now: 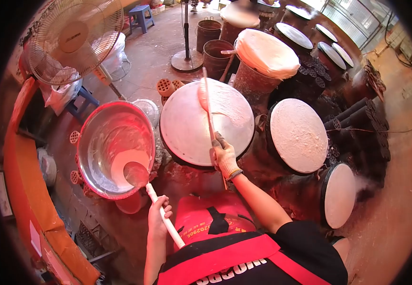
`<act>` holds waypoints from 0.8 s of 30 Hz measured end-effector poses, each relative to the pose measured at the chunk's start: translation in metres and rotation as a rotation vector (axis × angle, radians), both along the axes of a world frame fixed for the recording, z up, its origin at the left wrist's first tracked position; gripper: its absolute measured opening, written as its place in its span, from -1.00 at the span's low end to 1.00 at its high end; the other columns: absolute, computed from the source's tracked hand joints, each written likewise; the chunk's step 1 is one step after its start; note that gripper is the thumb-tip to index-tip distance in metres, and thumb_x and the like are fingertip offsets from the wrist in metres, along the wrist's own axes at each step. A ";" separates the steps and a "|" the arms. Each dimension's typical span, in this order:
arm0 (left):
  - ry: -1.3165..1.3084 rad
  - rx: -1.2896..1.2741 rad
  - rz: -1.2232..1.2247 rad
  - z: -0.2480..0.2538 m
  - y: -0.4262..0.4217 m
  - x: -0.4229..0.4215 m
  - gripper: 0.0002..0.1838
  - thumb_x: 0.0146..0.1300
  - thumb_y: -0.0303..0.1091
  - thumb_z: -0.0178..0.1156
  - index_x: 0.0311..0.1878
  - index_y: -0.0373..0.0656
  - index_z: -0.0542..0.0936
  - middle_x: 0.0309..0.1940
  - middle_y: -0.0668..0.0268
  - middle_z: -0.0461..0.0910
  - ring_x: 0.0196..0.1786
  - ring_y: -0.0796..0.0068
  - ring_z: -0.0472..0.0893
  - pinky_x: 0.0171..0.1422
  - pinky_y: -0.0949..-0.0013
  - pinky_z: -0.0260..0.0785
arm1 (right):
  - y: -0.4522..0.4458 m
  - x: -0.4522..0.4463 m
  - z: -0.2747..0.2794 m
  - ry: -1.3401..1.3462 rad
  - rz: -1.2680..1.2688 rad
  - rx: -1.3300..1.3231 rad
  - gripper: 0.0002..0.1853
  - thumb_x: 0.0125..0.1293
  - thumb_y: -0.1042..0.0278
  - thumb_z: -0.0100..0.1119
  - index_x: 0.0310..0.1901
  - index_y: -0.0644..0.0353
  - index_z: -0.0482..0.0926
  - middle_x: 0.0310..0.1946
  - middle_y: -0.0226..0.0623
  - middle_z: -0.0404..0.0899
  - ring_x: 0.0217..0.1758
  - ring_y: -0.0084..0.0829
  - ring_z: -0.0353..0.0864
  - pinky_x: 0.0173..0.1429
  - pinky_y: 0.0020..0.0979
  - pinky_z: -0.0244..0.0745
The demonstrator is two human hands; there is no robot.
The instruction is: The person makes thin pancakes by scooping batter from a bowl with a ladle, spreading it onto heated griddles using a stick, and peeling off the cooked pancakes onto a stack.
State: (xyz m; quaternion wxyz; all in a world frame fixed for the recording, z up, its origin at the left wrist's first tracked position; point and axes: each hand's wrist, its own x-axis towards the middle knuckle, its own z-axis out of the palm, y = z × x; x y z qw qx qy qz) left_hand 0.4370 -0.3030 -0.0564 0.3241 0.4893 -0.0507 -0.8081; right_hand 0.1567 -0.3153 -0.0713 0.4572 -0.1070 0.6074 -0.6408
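My left hand [158,214] is closed around the white handle of a ladle [136,174]. The ladle's round bowl is over pale batter [123,164] in a wide metal basin [94,130] with a red rim. In a work glove, my right hand [225,157] grips a long, thin wooden spreader [209,111]. The spreader lies across a round griddle [179,121] in front of me, with batter heaped along its far left side. A wet white layer [232,102] covers the griddle's far right part; its left part looks bare and grey.
A batter-covered griddle [298,135] and another round top [340,195] stand at right, steam beside the latter. Stacked pale sheets [267,52] top a drum behind. Dark coal briquettes [358,128] are piled far right. A fan [75,38] stands at left near an orange ledge [30,175].
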 end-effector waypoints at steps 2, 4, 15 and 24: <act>-0.008 0.020 0.012 0.000 0.006 -0.014 -0.92 0.27 -0.44 0.12 -0.25 -0.18 0.42 -0.48 0.41 0.35 -0.60 0.69 0.27 -0.68 0.65 0.06 | 0.003 -0.007 0.017 0.001 0.216 0.141 -0.55 0.35 0.23 0.07 0.26 -0.02 0.39 -0.70 -0.58 0.28 -0.79 -0.69 0.17 -0.74 -0.56 0.08; 0.013 0.015 0.010 -0.001 0.013 -0.022 -0.92 0.27 -0.43 0.13 -0.26 -0.20 0.44 -0.48 0.41 0.37 -0.58 0.67 0.31 -0.62 0.60 0.17 | 0.023 -0.032 0.022 -0.125 0.333 0.112 -0.54 0.35 0.19 0.08 0.28 -0.08 0.38 -0.72 -0.54 0.28 -0.83 -0.66 0.13 -0.77 -0.53 0.02; -0.258 -0.030 0.093 0.002 0.051 -0.067 -0.68 0.24 -0.35 0.17 0.06 -0.16 0.51 0.13 0.40 0.46 0.30 0.51 0.27 0.34 0.36 0.19 | 0.011 -0.094 -0.004 0.137 0.504 0.085 -0.57 0.34 0.25 0.11 0.23 0.10 0.45 -0.67 -0.57 0.35 -0.75 -0.69 0.18 -0.67 -0.57 0.11; -0.261 0.068 0.211 0.010 0.078 -0.091 -0.68 0.20 -0.39 0.19 0.05 -0.11 0.55 0.08 0.48 0.43 0.28 0.57 0.23 0.43 0.36 0.09 | 0.018 -0.182 -0.006 0.146 0.398 0.130 -0.58 0.35 0.18 0.06 0.23 0.00 0.45 -0.74 -0.57 0.24 -0.80 -0.67 0.12 -0.73 -0.53 0.04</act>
